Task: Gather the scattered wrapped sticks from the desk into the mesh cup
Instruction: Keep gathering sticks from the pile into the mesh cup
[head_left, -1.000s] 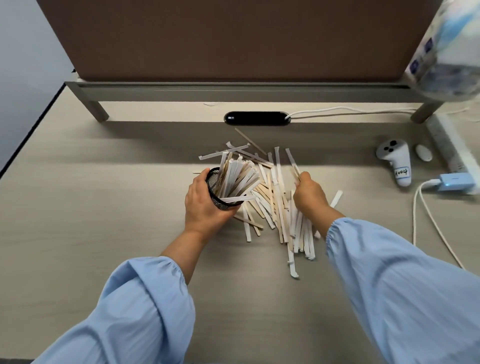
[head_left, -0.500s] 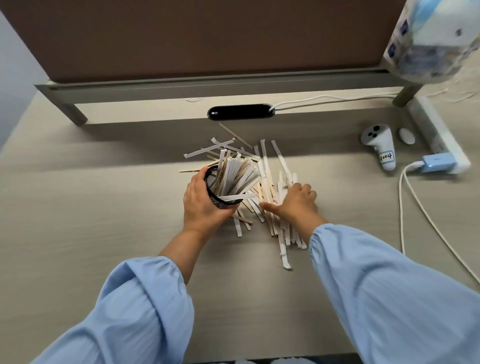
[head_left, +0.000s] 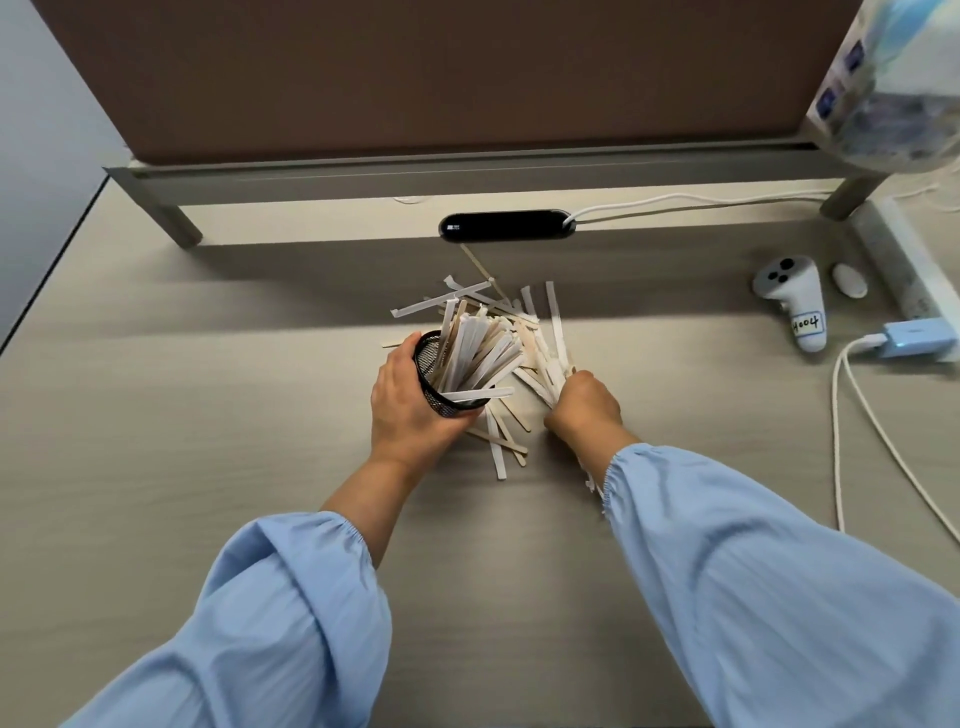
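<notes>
A black mesh cup (head_left: 432, 375) lies tilted on the desk, its mouth facing up and to the right, with several white wrapped sticks (head_left: 480, 353) poking out of it. My left hand (head_left: 410, 405) grips the cup from the left and below. Loose wrapped and bare wooden sticks (head_left: 511, 421) lie scattered around and behind the cup. My right hand (head_left: 584, 402) is closed around a bundle of sticks (head_left: 556, 364) just right of the cup; their ends stick out above the fist and below the wrist.
A black oval grommet (head_left: 506, 225) with a white cable sits at the back under the partition. At the right are a white controller (head_left: 795, 299), a small white pebble-shaped object (head_left: 849, 280), a blue plug (head_left: 914, 340) and a power strip (head_left: 906, 260).
My right hand went from lying flat on the stick pile to a fist closed on a bundle, nearer the cup. The cup and left hand stayed put.
</notes>
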